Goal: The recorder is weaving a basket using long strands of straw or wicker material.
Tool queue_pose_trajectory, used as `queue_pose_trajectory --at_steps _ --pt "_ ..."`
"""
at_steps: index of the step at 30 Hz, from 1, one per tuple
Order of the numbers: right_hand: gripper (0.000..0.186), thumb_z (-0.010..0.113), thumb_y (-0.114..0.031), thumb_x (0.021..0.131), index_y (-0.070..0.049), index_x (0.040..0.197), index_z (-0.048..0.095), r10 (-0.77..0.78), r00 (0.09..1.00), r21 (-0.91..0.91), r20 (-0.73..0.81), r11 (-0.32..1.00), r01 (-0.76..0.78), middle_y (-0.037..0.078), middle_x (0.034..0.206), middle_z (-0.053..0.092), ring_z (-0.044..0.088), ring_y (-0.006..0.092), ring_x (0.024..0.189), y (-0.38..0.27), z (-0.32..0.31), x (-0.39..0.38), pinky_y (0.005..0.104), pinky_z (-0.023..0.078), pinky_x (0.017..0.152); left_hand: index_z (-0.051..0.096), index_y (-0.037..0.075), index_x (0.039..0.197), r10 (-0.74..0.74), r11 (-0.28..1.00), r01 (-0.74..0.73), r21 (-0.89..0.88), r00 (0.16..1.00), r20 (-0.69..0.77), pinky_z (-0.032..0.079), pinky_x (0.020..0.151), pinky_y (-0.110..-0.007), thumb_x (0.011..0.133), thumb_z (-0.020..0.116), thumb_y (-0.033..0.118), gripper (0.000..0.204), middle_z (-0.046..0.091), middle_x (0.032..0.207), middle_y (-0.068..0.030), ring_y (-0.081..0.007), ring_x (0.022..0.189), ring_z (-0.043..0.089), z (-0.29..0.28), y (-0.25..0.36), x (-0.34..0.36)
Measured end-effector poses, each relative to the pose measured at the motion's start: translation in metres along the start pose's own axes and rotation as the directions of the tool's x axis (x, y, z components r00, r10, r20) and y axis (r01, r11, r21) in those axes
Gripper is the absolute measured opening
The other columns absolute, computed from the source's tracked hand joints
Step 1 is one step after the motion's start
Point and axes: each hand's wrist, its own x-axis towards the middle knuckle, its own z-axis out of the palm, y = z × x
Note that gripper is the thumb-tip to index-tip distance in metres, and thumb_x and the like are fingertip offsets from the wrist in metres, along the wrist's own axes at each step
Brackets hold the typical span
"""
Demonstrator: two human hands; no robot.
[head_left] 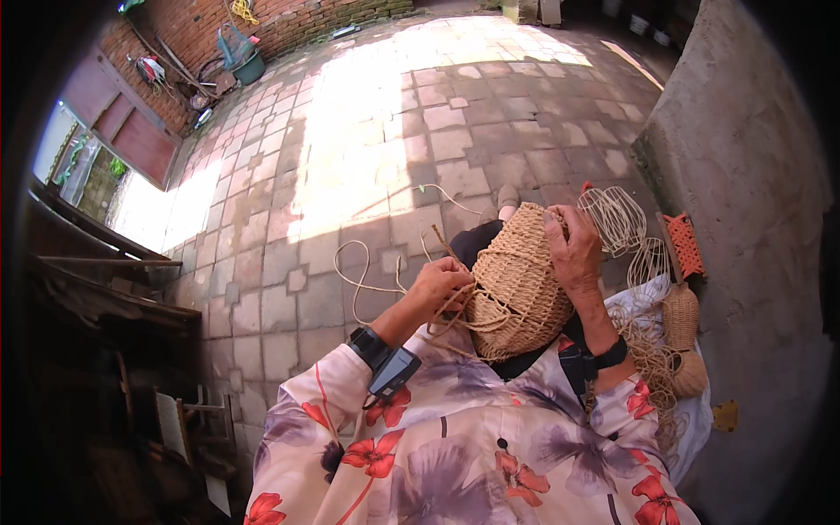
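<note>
A tan woven basket of twisted straw cord rests in my lap, its body tilted. My right hand is closed over its upper right edge, fingers curled over the rim. At the basket's left side my left hand is closed, pinching a strand of straw cord against the weave. The fingertips are partly hidden there. Loose ends of cord loop out to the left of that hand, and a darker, stiffer end pokes up above it.
On my right, coiled cord and a tangle of strands lie on a white sack, beside smaller woven pieces. An orange-red lattice piece leans near the concrete wall. Dark wooden furniture stands left.
</note>
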Motion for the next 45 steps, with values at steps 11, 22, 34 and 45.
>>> queue_pose_trajectory --at_steps 11,22,34,45 --pt "0.019 0.058 -0.022 0.090 -0.004 0.092 0.061 0.006 1.000 0.055 -0.001 0.998 -0.006 0.012 0.088 0.064 0.060 0.0316 0.083 -0.001 -0.001 -0.001 0.0413 0.045 0.077 0.062 0.008 0.091 -0.048 0.960 0.104 -0.261 0.975 0.215 0.054 0.055 -0.022 0.086 0.067 0.010 0.007 0.060 0.075 0.0010 -0.0075 0.064 0.057 -0.015 -0.009 0.005" --pt "0.019 0.058 -0.022 0.089 -0.003 0.093 0.062 -0.008 1.000 0.045 -0.004 0.999 0.008 0.013 0.089 0.064 0.060 0.0316 0.084 -0.001 -0.001 -0.002 0.0409 0.045 0.077 0.061 0.007 0.092 -0.052 0.931 0.143 -0.336 0.962 0.267 0.056 0.056 -0.022 0.087 0.064 0.004 0.007 0.063 0.079 -0.0010 -0.0086 0.065 0.061 -0.019 -0.010 0.008" --pt "0.017 0.060 -0.021 0.087 -0.004 0.092 0.061 -0.091 0.996 -0.069 -0.026 0.994 0.089 0.011 0.087 0.063 0.059 0.0318 0.084 -0.001 0.007 -0.001 0.0432 0.043 0.075 0.073 0.004 0.087 0.318 0.816 -0.219 0.535 0.943 -0.101 0.056 0.059 -0.032 0.079 0.060 0.022 0.024 0.069 0.069 -0.0137 -0.0208 0.057 0.068 0.001 -0.020 0.034" --pt "0.019 0.059 -0.018 0.086 -0.003 0.098 0.060 -0.099 0.995 -0.050 -0.032 0.994 0.098 0.014 0.092 0.062 0.057 0.0341 0.090 -0.004 -0.004 -0.008 0.0440 0.042 0.080 0.068 0.006 0.081 0.112 0.978 -0.140 0.156 0.978 0.174 0.042 0.046 -0.024 0.086 0.060 0.021 0.018 0.060 0.067 0.0011 -0.0080 0.052 0.052 0.000 -0.020 0.031"
